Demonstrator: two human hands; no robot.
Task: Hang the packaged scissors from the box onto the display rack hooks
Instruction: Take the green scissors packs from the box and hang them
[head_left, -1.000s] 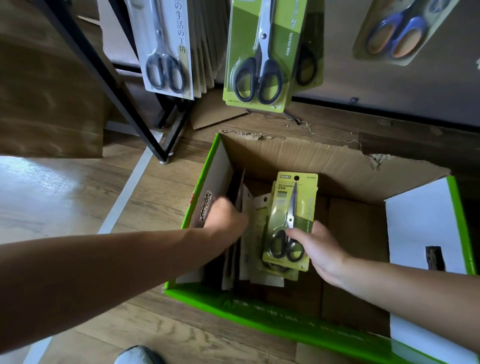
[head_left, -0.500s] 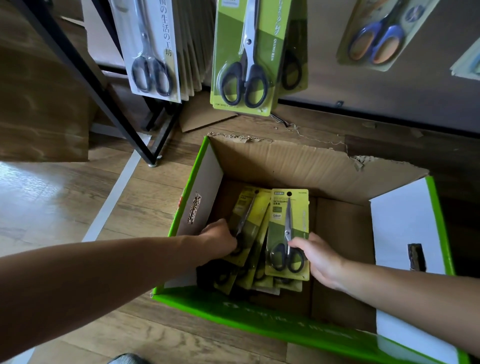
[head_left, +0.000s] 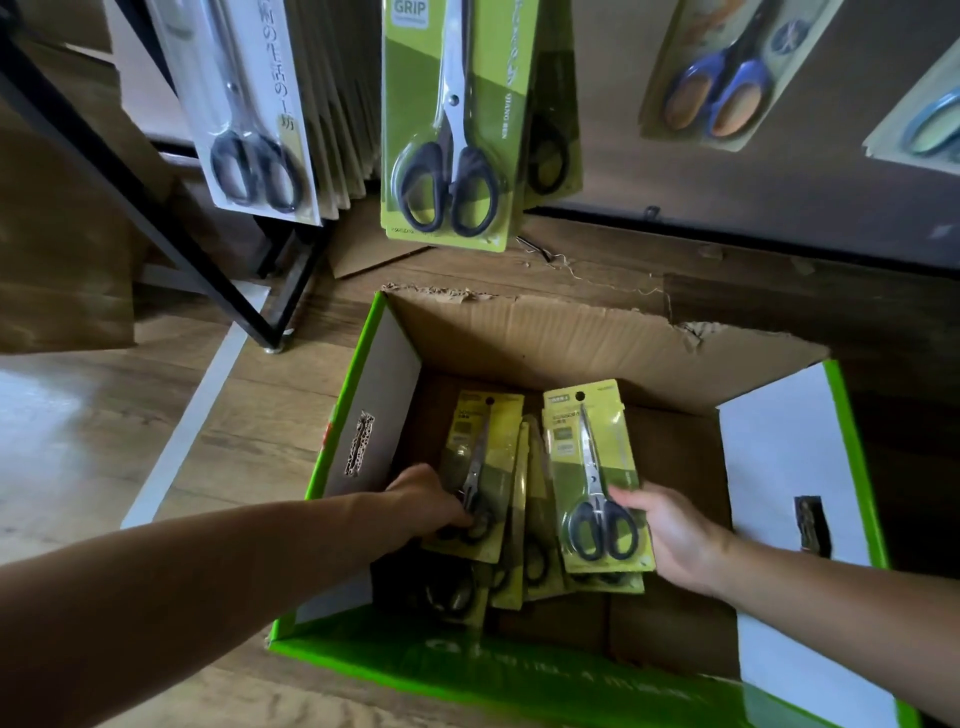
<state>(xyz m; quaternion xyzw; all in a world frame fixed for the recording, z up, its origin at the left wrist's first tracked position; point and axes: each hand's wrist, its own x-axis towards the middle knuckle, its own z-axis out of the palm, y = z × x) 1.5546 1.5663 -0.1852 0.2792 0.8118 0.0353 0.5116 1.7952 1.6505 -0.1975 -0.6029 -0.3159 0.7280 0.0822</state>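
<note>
**Two bare hands hold scissor packs inside an open box beneath a display rack**

The view looks down from head height. An open cardboard box (head_left: 571, 338) with bright green outer edges sits on a wooden floor (head_left: 156, 415), its flaps folded outward.

Inside it, several yellow packaged scissors stand leaning together in a loose bunch (head_left: 530, 551) near the middle. Both forearms reach into the box from the bottom of the view.

The left hand (head_left: 431, 499) grasps the lower end of one yellow pack (head_left: 480, 467), with fingers curled over the black scissor handles. This pack tilts slightly to the right and stays low in the box, touching the bunch.

The right hand (head_left: 670, 530) grasps another yellow pack (head_left: 597, 478) by its lower right edge. The thumb lies on the front beside the black handles and the fingers are hidden behind the card. This pack stands nearly upright, with its hanging hole at the top and its face clearly in view. Another pack sits just behind it.

Above the box, more packs hang on the rack. A white pack (head_left: 249, 114) with black-handled scissors hangs at the left, fronting a long row. A green pack (head_left: 452, 130) marked GRIP hangs in the middle. A pack with blue and orange handles (head_left: 722, 78) hangs at the right. A black metal rack leg (head_left: 156, 197) slants down to the floor on the left.
</note>
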